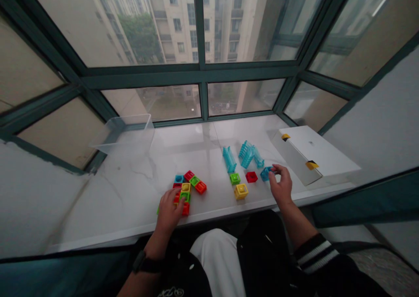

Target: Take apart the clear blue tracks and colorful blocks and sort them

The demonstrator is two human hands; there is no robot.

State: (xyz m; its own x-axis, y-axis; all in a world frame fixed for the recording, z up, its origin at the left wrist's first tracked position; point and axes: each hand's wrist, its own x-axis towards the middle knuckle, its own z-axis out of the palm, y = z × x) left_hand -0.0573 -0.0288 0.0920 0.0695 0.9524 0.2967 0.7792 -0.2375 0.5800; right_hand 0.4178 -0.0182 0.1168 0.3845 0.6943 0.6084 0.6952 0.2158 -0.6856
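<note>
My left hand [169, 209] rests on the near end of a joined cluster of coloured cube blocks [189, 184], fingers curled over a red and a green one. My right hand [280, 183] pinches a blue cube block [266, 173] between thumb and fingertips, just above the white marble sill [131, 188]. Loose beside it lie a red cube [251, 177], a green cube [235, 178] and a yellow cube [241, 191]. Behind them lie translucent cyan ribbed track pieces [244, 155].
A clear plastic bin [126, 133] stands at the back left of the sill. A white box with yellow and black corners [306, 155] lies at the right. Window frames [203, 74] close off the back. My knees are under the sill's front edge.
</note>
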